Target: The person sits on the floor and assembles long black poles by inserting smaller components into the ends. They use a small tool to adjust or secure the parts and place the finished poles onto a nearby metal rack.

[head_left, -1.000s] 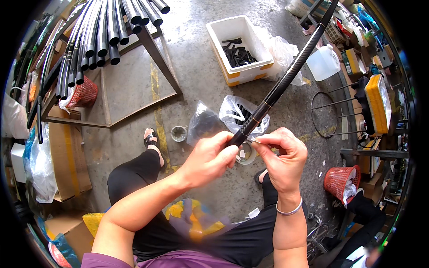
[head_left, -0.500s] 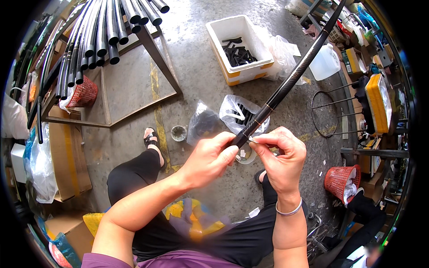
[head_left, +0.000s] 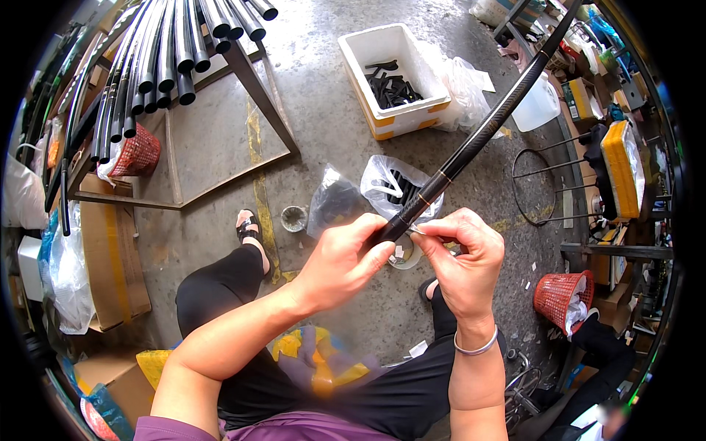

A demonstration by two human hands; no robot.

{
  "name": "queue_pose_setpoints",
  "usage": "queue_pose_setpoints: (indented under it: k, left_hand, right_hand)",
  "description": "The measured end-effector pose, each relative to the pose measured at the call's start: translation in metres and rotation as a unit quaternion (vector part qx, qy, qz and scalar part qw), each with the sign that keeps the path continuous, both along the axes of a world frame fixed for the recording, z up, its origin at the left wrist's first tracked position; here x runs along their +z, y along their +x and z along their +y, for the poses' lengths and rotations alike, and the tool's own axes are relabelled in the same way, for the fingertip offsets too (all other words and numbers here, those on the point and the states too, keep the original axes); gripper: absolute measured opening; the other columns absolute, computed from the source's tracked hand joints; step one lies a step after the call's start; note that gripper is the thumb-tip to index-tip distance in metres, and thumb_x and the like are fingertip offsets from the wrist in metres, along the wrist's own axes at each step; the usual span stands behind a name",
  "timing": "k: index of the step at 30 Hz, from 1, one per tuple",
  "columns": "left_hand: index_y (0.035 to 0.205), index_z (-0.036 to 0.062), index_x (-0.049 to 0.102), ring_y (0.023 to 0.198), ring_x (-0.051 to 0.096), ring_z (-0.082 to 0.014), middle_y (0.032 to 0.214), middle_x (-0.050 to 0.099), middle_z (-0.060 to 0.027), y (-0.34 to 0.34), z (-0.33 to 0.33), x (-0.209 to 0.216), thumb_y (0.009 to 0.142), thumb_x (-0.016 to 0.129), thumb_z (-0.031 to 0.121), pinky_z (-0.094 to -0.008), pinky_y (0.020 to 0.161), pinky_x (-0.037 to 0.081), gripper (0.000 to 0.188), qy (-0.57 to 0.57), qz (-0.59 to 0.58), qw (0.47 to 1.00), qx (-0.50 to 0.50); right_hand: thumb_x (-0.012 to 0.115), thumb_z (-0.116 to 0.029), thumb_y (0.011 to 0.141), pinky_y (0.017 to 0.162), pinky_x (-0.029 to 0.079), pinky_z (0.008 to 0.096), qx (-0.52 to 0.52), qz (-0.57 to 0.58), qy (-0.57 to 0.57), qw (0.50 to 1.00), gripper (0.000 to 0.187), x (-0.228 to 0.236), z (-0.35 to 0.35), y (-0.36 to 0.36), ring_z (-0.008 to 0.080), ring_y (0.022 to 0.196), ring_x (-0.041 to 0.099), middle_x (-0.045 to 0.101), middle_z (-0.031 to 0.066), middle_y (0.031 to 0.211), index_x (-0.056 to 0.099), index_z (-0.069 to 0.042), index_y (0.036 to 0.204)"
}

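A long black pole (head_left: 474,147) with a woven carbon-like pattern and thin gold-coloured rings slants up and away to the right. It looks like a fishing rod. My left hand (head_left: 338,257) is closed round its near end, thumb along the near side. Just right of that end, my right hand (head_left: 465,253) pinches a small thin whitish piece (head_left: 416,229) between thumb and forefinger, close against the pole. What this piece is I cannot make out. Below the pole, a roll of tape (head_left: 404,259) shows partly, behind my fingers.
A white foam box (head_left: 351,70) of small black parts stands ahead, near a clear bag (head_left: 375,170) of black pieces and a dark-filled bag (head_left: 331,206). Black tubes (head_left: 168,66) rest on a metal frame (head_left: 257,95) at left. A red basket (head_left: 544,294) sits at right.
The pole has tipped a little to the right at its far end and appears slightly turned in my left hand. My right hand stays almost in place, still pinching.
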State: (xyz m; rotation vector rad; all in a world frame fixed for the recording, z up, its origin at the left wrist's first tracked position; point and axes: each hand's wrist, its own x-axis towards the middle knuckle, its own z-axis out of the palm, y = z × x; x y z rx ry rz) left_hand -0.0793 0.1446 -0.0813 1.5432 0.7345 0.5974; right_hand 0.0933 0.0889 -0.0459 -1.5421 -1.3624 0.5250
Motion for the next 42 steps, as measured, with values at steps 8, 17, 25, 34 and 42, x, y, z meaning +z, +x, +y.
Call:
queue_pose_setpoints:
  k: [8, 17, 25, 34, 42]
  left_hand:
    - [0.107, -0.0018, 0.055, 0.068, 0.05, -0.0087, 0.08, 0.056, -0.005, 0.0, 0.001, 0.002, 0.087, 0.06, 0.006, -0.023, 0.061, 0.043, 0.022, 0.043, 0.02, 0.999, 0.009]
    - [0.105, -0.0018, 0.056, 0.07, 0.054, -0.0108, 0.083, 0.059, -0.0079, 0.0, 0.0, 0.002, 0.083, 0.064, 0.004, -0.0241, 0.063, 0.045, 0.024, 0.084, 0.044, 0.995, 0.027]
    - [0.101, -0.0013, 0.056, 0.068, 0.054, -0.0102, 0.082, 0.059, -0.0069, 0.001, -0.002, 0.0, 0.08, 0.067, 0.001, -0.0239, 0.062, 0.046, 0.024, 0.08, 0.043, 0.995, 0.041]
    - [0.103, -0.0008, 0.054, 0.066, 0.055, -0.0087, 0.079, 0.059, -0.0036, 0.002, 0.002, -0.009, 0.084, 0.065, 0.006, -0.0235, 0.058, 0.046, 0.023, 0.058, 0.019, 0.997, 0.047]
    - [0.108, 0.0002, 0.055, 0.048, 0.049, -0.0065, 0.069, 0.056, -0.0029, -0.002, 0.012, 0.008, 0.092, 0.053, 0.016, -0.0189, 0.047, 0.039, 0.023, -0.285, -0.058, 0.957, 0.008]
  right_hand:
    - [0.071, 0.008, 0.067, 0.055, 0.046, 0.024, -0.001, -0.003, 0.006, 1.0, 0.016, -0.002, 0.0, -0.001, 0.0143, 0.063, 0.06, 0.064, 0.0066, 0.071, 0.07, -0.002, 0.08]
    - [0.071, 0.008, 0.067, 0.053, 0.045, 0.0241, -0.002, -0.011, 0.004, 1.0, 0.016, -0.002, 0.001, -0.002, 0.0138, 0.061, 0.059, 0.063, 0.0063, 0.071, 0.07, -0.002, 0.08]
    - [0.071, 0.007, 0.067, 0.053, 0.045, 0.0242, -0.001, -0.02, 0.006, 1.0, 0.016, -0.005, 0.001, -0.003, 0.0148, 0.061, 0.059, 0.063, 0.0066, 0.07, 0.069, -0.002, 0.079]
    - [0.075, 0.008, 0.065, 0.057, 0.047, 0.0237, 0.024, 0.039, 0.074, 0.996, 0.018, 0.002, 0.001, 0.003, 0.0133, 0.064, 0.06, 0.065, 0.0066, 0.076, 0.069, -0.003, 0.078]
    - [0.073, 0.001, 0.077, 0.062, 0.049, 0.0202, 0.009, 0.337, -0.047, 0.94, 0.024, -0.004, -0.006, 0.006, 0.0071, 0.068, 0.059, 0.062, 0.0022, 0.08, 0.051, -0.004, 0.082]
